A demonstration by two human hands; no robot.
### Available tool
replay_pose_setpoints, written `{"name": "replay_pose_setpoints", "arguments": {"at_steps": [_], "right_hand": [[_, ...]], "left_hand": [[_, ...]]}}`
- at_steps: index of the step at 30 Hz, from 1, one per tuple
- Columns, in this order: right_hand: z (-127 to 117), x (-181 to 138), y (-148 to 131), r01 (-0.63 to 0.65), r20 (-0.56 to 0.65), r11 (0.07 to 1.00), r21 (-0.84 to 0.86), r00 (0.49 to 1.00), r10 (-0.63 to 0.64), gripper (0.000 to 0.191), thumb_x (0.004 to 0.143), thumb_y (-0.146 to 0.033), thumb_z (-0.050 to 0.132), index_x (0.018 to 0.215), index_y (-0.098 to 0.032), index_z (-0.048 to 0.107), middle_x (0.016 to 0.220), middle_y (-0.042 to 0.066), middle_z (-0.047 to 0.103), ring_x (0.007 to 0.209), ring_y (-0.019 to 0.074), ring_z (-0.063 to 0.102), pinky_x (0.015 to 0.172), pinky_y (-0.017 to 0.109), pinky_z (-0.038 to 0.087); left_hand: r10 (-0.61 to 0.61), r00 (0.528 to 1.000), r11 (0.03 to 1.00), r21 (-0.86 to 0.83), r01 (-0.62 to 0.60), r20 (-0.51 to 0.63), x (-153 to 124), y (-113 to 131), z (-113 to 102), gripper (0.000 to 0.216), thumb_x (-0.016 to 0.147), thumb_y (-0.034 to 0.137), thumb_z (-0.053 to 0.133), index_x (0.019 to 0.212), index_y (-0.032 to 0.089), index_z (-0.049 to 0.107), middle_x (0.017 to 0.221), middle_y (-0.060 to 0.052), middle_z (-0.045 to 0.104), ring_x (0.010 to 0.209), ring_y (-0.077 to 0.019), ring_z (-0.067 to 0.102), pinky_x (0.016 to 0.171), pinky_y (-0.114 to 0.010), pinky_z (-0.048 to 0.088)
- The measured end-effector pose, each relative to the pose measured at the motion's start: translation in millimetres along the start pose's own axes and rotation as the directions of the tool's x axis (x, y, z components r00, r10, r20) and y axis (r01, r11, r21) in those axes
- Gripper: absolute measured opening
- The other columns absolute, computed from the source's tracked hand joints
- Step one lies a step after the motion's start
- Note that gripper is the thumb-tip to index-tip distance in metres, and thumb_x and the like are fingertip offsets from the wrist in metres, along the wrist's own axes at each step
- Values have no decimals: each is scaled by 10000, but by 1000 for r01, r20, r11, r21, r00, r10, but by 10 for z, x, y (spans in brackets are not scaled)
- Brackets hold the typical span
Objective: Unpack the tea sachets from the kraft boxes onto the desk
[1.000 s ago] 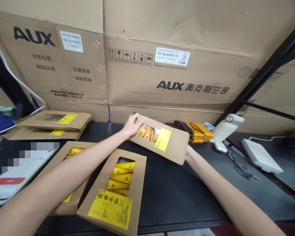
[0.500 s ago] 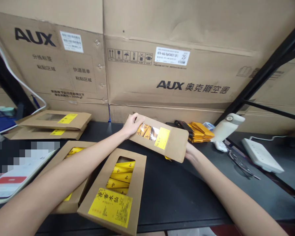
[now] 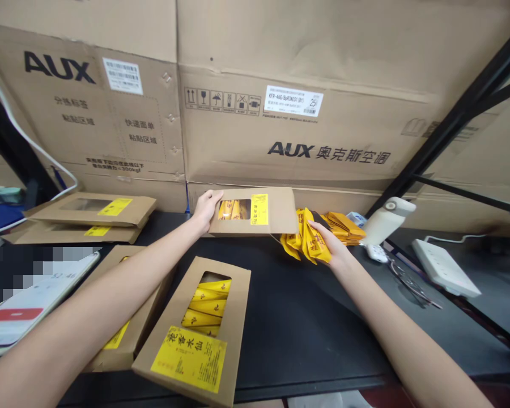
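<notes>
My left hand [image 3: 208,211] grips the left end of a kraft paper box [image 3: 276,214] with a clear window and a yellow label. Yellow packets [image 3: 234,210] show through that window. At the box's right end, my right hand [image 3: 329,241] is closed on several yellow packets [image 3: 308,241], just beside the raised end flap. A closed window box [image 3: 238,283] with a large yellow label lies nearer me, yellow packets visible inside it. Another kraft box [image 3: 147,334] sits to its left, partly hidden under my left forearm.
Two flat kraft boxes [image 3: 140,212] are stacked at the back left, near a phone [image 3: 46,306]. More orange packets [image 3: 344,226], a white bottle [image 3: 386,221], a cable [image 3: 412,286] and a power strip [image 3: 446,266] lie right. Large cartons [image 3: 238,147] stand behind the black table [image 3: 306,340].
The held box has shifted left and turned level. My right hand, earlier behind the box's right end, now shows to its right with a bunch of yellow packets.
</notes>
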State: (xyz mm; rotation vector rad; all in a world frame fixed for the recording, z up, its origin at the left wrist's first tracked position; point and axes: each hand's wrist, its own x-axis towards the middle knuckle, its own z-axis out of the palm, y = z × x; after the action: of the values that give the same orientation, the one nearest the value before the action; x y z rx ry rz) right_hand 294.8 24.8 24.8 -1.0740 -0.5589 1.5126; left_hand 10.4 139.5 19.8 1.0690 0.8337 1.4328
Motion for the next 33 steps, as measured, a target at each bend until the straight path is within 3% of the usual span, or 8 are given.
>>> {"name": "replay_pose_setpoints", "arguments": {"at_steps": [4,12,21,25,29,33], "right_hand": [[-43,25,6,-3,38,999,53,999,1,306,933,-276,402,1143,-165,595,875,73,743,814,210,715,773,362,582],[-41,2,51,-6,214,999,-45,977,15,427,907,-453,379,1145,-175,599,980,109,721,873,221,696,745,373,567],[-5,-34,39,-33,-8,997,-73,999,32,290,900,-307,471,1098,-150,613,809,80,744,697,211,715,662,332,588],[75,-69,10,-77,-47,976,-206,997,69,241,873,-293,536,1038,-145,632,736,71,735,598,198,696,570,301,575],[260,-44,7,43,-5,882,-470,999,-51,240,790,-256,663,1004,-151,635,808,74,740,634,189,696,569,269,562],[517,85,45,43,9,639,-768,998,-55,350,721,-311,748,1006,-161,611,921,82,733,697,176,690,555,227,539]], "left_hand": [[-68,996,994,-94,63,-53,22,36,-36,309,615,345,722,695,209,456,663,34,596,615,-164,604,610,-302,503],[-125,988,978,-177,106,-95,58,23,-70,216,667,298,691,707,207,499,725,15,642,635,-172,622,634,-326,514],[-141,986,978,-167,124,-92,32,44,-51,276,624,335,715,718,211,488,681,29,622,602,-158,612,602,-296,508],[-153,983,975,-175,134,-99,28,75,-52,291,619,346,721,727,211,486,695,25,628,617,-162,620,627,-305,516],[-155,979,973,-190,129,-133,24,77,-25,242,649,311,694,693,209,479,656,29,609,600,-157,605,621,-296,504],[-117,978,975,-209,80,-171,18,70,11,179,687,276,654,662,200,493,622,27,591,583,-157,589,605,-288,487]]}}
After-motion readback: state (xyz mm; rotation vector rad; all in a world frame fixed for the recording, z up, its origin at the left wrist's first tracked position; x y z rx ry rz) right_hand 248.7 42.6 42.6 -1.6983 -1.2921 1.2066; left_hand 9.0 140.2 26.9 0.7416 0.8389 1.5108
